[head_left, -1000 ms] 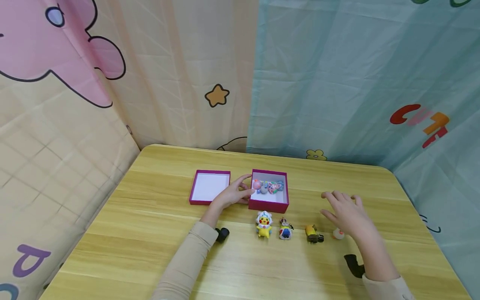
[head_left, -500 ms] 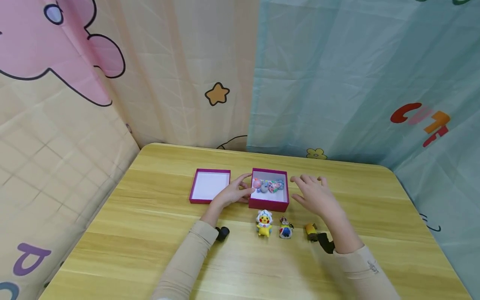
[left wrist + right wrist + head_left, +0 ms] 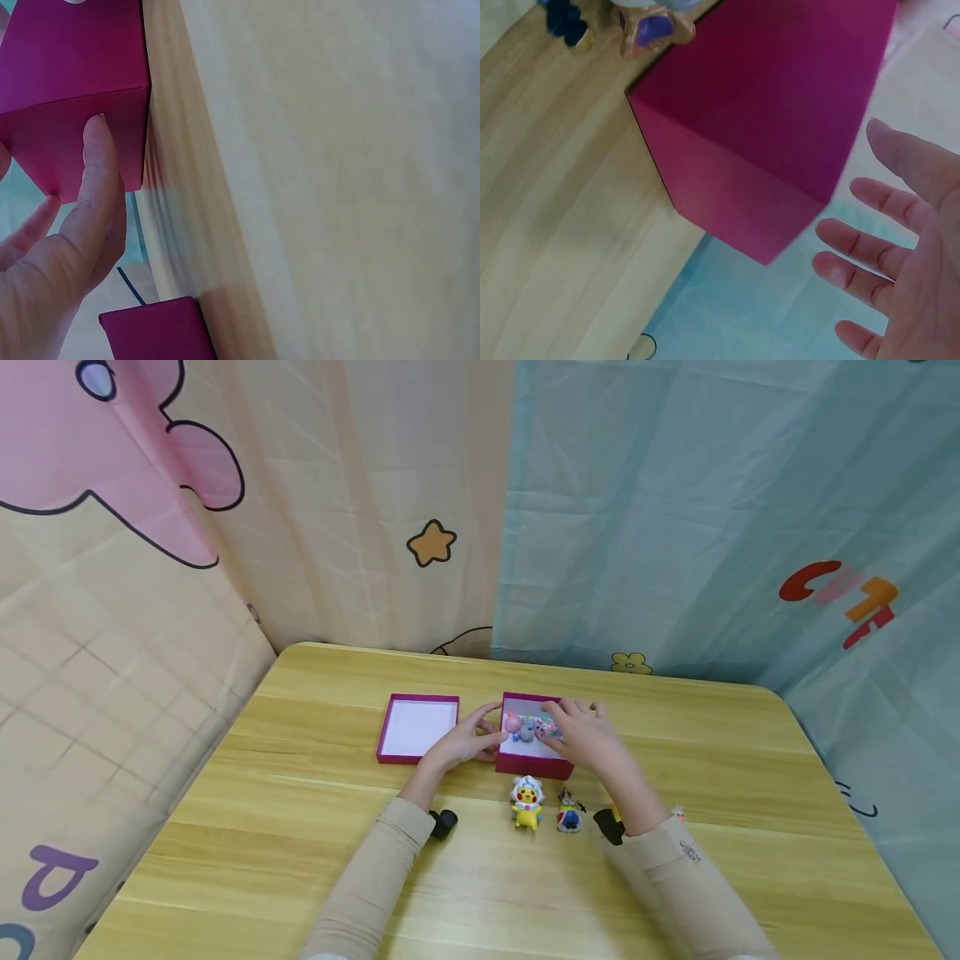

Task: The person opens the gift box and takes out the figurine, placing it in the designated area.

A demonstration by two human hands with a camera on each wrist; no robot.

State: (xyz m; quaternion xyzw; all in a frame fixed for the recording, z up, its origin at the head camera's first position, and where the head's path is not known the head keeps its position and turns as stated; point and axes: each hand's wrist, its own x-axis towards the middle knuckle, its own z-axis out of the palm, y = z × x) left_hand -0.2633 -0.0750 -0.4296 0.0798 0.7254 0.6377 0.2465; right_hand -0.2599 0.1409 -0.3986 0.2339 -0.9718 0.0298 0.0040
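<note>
My left hand [image 3: 460,743] rests against the left side of a magenta box [image 3: 532,766], its fingers lightly bent, fingertips on the wall. In the left wrist view those fingers [image 3: 97,161] touch the box's side. Over the box's right part hovers my right hand [image 3: 588,737], fingers spread. The right wrist view has its palm empty beside the box. Inside lie several small figurines [image 3: 527,732], pink, grey and multicoloured; the right hand covers some. In front of the box are a Pikachu figurine [image 3: 527,802] in a white hood and a Minion figurine [image 3: 568,814] with a crown.
The white-lined box lid [image 3: 417,727] lies left of the box. A yellow figurine [image 3: 617,812] is mostly hidden by the right wrist and its black strap. Just past the right forearm a small whitish toy [image 3: 678,812] shows. Curtains [image 3: 637,527] hang behind the wooden table [image 3: 225,860].
My right hand has moved left from above the table's right side to over the box, with nothing in it. The left hand has stayed at the box's left side.
</note>
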